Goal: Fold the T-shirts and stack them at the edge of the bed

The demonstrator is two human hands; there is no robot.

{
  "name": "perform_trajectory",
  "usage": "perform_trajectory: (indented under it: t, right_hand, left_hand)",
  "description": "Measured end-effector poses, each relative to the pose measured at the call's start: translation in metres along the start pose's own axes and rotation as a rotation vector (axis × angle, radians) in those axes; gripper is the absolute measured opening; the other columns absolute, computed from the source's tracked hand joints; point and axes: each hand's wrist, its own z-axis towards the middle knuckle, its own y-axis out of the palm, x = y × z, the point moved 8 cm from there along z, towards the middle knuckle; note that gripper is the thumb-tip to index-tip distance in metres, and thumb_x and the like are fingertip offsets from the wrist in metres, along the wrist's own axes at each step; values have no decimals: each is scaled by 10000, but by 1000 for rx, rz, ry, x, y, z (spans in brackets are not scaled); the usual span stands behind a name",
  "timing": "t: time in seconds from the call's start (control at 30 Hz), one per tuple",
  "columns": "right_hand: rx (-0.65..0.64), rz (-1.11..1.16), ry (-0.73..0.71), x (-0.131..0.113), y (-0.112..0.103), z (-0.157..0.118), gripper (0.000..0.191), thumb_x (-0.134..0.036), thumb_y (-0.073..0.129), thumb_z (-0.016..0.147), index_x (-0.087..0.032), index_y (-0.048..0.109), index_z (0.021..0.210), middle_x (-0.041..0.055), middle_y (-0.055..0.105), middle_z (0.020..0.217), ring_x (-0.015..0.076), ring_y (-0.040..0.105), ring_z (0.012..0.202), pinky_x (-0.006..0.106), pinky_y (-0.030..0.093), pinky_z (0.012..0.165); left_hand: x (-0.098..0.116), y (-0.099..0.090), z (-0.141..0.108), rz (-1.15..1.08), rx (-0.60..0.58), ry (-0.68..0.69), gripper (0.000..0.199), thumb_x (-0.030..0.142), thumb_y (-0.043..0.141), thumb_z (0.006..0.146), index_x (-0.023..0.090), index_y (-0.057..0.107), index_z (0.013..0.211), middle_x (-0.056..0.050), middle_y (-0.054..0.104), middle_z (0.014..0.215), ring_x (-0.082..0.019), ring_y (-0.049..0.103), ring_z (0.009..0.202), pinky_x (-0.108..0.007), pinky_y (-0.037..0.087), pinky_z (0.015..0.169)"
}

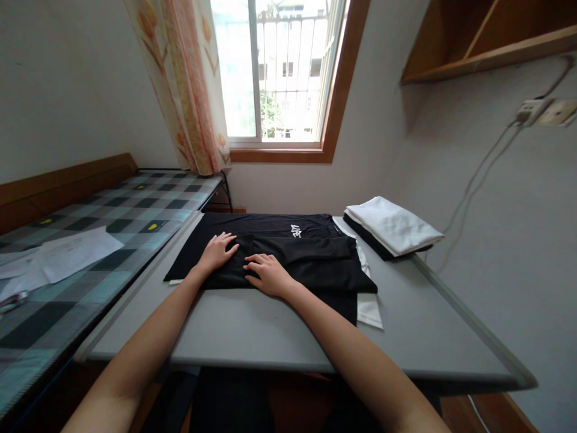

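Note:
A black garment (311, 264) lies partly folded on the grey table, over a dark T-shirt (270, 224) with white lettering. White cloth (369, 311) shows from under the dark layers at the right and near left. My left hand (219, 249) rests flat on the left part of the black fabric, fingers spread. Palm down, my right hand (267, 272) lies on the middle of the black garment, its fingers stretched out and slightly bent. Neither hand holds anything. How the lower layers lie is hidden.
Folded white cloth (392, 225) sits on a folded black one (383, 245) at the table's right back. A checked bed (180, 192) with papers (67, 255) stands left of the table (252, 331). Cables (478, 165) hang along the right wall, below a wooden shelf (518, 51).

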Motion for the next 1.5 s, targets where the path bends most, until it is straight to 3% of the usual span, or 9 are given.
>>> perform_trajectory:
  t: [0.43, 0.63, 1.03, 1.5]
  right_hand:
    - [0, -5, -1, -1, -2, -1, 244, -307, 601, 892, -198, 667, 1101, 87, 606, 1249, 222, 531, 1141, 392, 385, 963]
    - [-1, 9, 1, -1, -2, -1, 237, -302, 600, 894, -204, 668, 1098, 86, 607, 1248, 216, 533, 1140, 388, 384, 966]
    - [-12, 22, 8, -2, -3, -1, 234, -290, 601, 892, -211, 668, 1101, 102, 605, 1243, 223, 526, 1163, 403, 385, 976]
    - [-7, 12, 7, 0, -2, -1, 239, -298, 603, 893, -217, 667, 1108, 90, 603, 1248, 219, 531, 1151, 397, 392, 966]
  left_hand:
    - [3, 5, -1, 73, -57, -1, 471, 429, 403, 937, 192, 572, 1307, -95, 531, 1394, -262, 405, 1354, -445, 281, 1134]
    - [4, 5, -1, 68, -59, 1, 486, 424, 396, 942, 154, 570, 1306, -117, 527, 1393, -265, 402, 1356, -446, 269, 1140]
    - [2, 5, -1, 70, -41, 1, 455, 432, 400, 934, 227, 579, 1297, -76, 541, 1387, -257, 412, 1351, -451, 285, 1134]
    - [3, 4, -1, 53, -34, 5, 451, 418, 413, 927, 206, 583, 1288, -95, 543, 1382, -260, 417, 1347, -455, 283, 1132]
